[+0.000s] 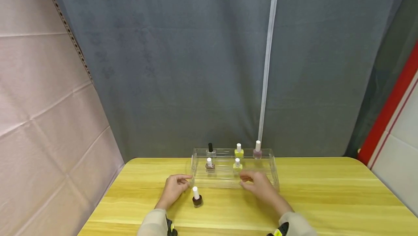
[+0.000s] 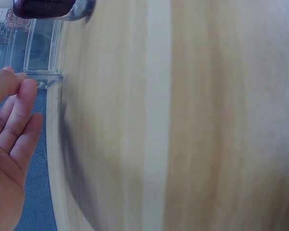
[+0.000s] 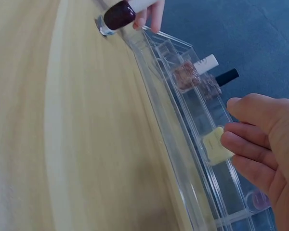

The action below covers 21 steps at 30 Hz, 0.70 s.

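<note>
A clear stepped rack [image 1: 225, 182] stands on the table with small nail polish bottles on its tiers. My left hand [image 1: 175, 188] is at the rack's left end, fingertips right at its front corner, fingers fairly straight. At the rack's right front, my right hand [image 1: 260, 186] hovers beside a pale yellow nail polish [image 1: 237, 166] on the front tier. Its fingers are loosely bent, and in the right wrist view the fingertips overlap that bottle's edge. A dark nail polish [image 1: 197, 201] with a white cap stands on the table before the rack, near my left hand.
On the front tier's left is a brownish glitter polish [image 1: 210, 167]. The back tier bears a black-capped bottle [image 1: 210, 152], a yellow polish [image 1: 239, 153] and a mauve polish [image 1: 257, 153]. A grey curtain [image 1: 196, 65] hangs behind the wooden table [image 1: 326, 192].
</note>
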{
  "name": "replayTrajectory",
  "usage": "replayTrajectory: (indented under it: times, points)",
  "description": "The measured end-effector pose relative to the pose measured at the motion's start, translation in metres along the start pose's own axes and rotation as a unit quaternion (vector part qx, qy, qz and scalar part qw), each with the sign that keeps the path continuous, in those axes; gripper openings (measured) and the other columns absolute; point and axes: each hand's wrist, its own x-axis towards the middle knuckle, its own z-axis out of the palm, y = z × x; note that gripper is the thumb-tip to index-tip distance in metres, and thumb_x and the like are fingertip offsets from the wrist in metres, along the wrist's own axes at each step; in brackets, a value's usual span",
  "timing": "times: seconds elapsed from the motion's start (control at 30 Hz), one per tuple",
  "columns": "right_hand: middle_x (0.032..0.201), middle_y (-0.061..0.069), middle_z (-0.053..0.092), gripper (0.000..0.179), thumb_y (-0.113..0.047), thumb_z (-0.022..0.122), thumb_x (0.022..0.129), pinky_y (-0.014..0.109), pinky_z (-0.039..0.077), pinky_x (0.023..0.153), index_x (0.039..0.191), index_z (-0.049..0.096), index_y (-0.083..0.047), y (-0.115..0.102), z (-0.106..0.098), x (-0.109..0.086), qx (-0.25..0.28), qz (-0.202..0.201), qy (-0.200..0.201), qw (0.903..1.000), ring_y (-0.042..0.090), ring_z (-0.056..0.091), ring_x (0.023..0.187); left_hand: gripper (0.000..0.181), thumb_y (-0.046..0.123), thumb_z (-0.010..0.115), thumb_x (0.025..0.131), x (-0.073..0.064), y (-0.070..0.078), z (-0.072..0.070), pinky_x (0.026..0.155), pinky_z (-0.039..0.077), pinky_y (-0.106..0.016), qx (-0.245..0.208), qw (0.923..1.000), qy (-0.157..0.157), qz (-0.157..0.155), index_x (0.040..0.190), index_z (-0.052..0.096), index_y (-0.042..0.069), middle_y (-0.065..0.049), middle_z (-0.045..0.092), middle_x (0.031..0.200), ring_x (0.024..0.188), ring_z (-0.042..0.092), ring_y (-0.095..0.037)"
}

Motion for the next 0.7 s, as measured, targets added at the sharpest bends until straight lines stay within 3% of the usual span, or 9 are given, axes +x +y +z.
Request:
replayTrajectory:
  times: [0.17,0.4,0.7]
  points:
    - [0.103,0.016,0.067,0.026,-0.010,0.066,0.085,0.036,0.052,0.076,0.107,0.066,0.004,-0.002,0.007,-0.001,-0.005,-0.001,-0.021,0.9998,0.024,0.065,0.087,0.028,-0.013,0.060,0.075,0.001,0.001,0.000,0.049,0.047,-0.022,0.023,0.9997,0.004,0.002,0.100,0.070,-0.004,-0.006,0.064,0.072,0.057,0.057,-0.014]
    - [0.100,0.017,0.067,0.026,-0.005,0.066,0.084,0.038,0.052,0.076,0.106,0.065,0.007,-0.007,0.019,-0.002,0.016,-0.020,-0.034,0.9991,0.024,0.065,0.085,0.029,-0.016,0.056,0.075,0.002,0.000,0.001,0.048,0.046,-0.024,0.018,0.9998,0.002,-0.001,0.102,0.067,-0.010,-0.017,0.064,0.075,0.058,0.058,-0.028]
    - [0.105,0.019,0.065,0.028,-0.008,0.066,0.084,0.036,0.053,0.076,0.107,0.064,0.008,-0.013,0.028,-0.006,0.043,-0.008,-0.053,0.9976,0.026,0.065,0.088,0.031,-0.013,0.059,0.074,0.001,-0.003,0.000,0.049,0.046,-0.022,0.026,0.9997,0.004,0.002,0.101,0.070,-0.002,-0.006,0.064,0.072,0.057,0.056,-0.012]
